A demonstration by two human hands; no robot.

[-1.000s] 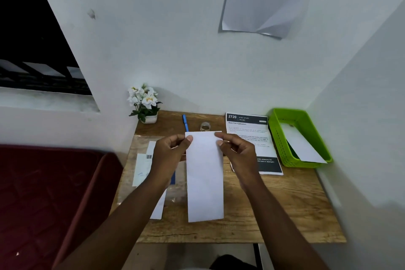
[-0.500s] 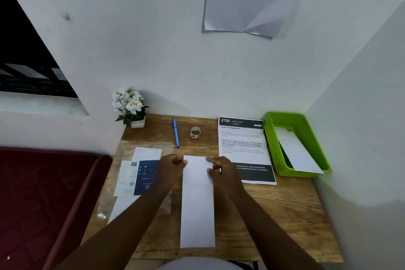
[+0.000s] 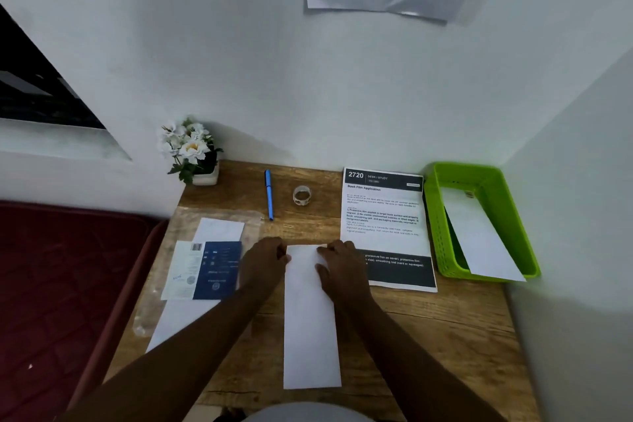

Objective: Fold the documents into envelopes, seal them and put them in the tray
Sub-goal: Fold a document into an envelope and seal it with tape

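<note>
Lengthwise, envelope (image 3: 310,319) flat on desk (image 3: 428,329), long axis toward wall.

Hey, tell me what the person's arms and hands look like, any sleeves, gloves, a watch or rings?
Both forearms are bare all the way to the bottom edge of the picture, so no sleeves show. The left hand and the right hand wear no gloves. No watch or bracelet shows on either wrist, and no ring is visible, though the fingers are too small and dim to be certain.
</note>
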